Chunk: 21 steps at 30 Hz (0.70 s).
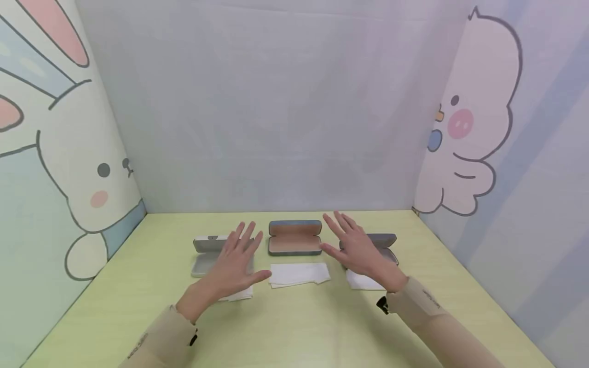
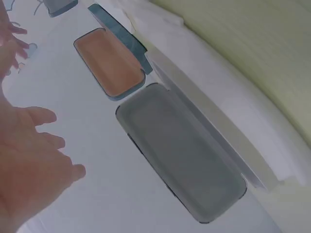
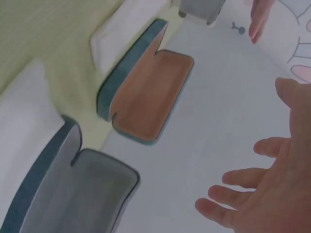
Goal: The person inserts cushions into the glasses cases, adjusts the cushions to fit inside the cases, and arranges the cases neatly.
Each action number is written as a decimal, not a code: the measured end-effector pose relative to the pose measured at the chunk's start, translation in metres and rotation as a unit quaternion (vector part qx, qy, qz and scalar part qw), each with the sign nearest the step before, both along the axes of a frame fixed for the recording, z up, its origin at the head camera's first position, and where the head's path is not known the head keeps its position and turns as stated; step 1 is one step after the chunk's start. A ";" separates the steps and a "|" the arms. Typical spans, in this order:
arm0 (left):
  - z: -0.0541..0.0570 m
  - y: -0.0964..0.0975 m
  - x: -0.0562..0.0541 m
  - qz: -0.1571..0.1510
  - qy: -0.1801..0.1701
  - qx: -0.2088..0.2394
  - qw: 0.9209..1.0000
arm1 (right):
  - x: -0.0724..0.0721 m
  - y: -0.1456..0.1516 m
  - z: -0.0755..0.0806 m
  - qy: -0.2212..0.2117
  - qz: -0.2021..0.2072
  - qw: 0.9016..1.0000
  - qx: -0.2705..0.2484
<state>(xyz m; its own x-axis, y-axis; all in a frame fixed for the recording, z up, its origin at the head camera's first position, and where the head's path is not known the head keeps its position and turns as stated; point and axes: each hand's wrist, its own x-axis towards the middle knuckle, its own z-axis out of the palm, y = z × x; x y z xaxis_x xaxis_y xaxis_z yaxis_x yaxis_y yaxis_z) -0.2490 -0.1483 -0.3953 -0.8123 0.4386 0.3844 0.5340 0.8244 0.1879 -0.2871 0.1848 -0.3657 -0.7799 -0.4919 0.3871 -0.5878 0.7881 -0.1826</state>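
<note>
My left hand (image 1: 234,267) hovers with fingers spread over the left glasses case (image 1: 202,263), overlapping it in the head view. That case lies open, with a pale shell and a grey lining. Between the hands sits the middle glasses case (image 1: 294,244), open, blue-green outside and brown-pink inside. With fingers apart, my right hand (image 1: 359,249) covers part of the right glasses case (image 1: 384,243), which is open, bluish and grey-lined. Neither hand holds anything. Both wrist views show the left hand's (image 2: 34,160) and right hand's (image 3: 272,179) fingers extended.
A folded white cloth (image 1: 296,274) lies in front of the middle case. Another white cloth (image 1: 241,294) is partly hidden beneath the left hand, and a third white cloth (image 1: 363,281) is by the right wrist. Printed curtains stand behind and beside the yellow-green table (image 1: 294,327).
</note>
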 end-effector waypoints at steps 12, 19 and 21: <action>0.002 -0.089 0.010 -0.031 -0.075 0.200 0.976 | -0.001 -0.058 -0.022 -0.290 0.158 0.908 -0.259; -0.005 -0.144 0.018 -0.074 -0.417 0.361 0.831 | 0.014 -0.100 -0.047 -0.521 0.148 0.725 -0.426; -0.006 -0.156 0.020 -0.089 -0.476 0.384 0.786 | 0.020 -0.111 -0.053 -0.568 0.151 0.680 -0.438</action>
